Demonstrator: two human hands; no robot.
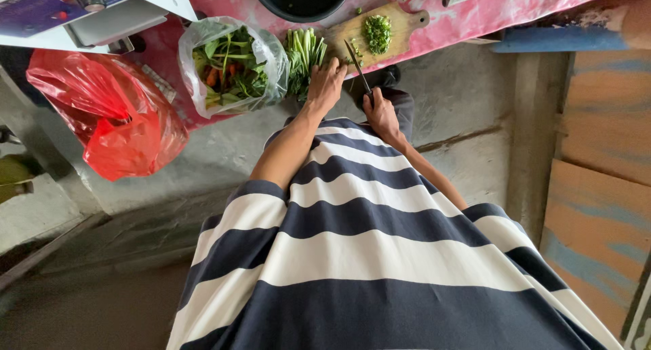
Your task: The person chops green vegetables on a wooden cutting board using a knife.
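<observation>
My left hand (325, 84) presses down on a bunch of green stalks (303, 58) lying at the near end of a wooden cutting board (346, 33). My right hand (380, 113) grips the handle of a dark knife (357, 67), whose blade points up toward the board beside my left hand. A small heap of chopped greens (377, 33) sits on the far part of the board. My striped shirt fills the lower half of the view.
A clear plastic bag of leafy vegetables (230, 69) lies left of the board on the pink tabletop (475, 18). A red plastic bag (115, 113) hangs further left. A dark bowl (302, 1) stands behind the board. Bare concrete floor lies below.
</observation>
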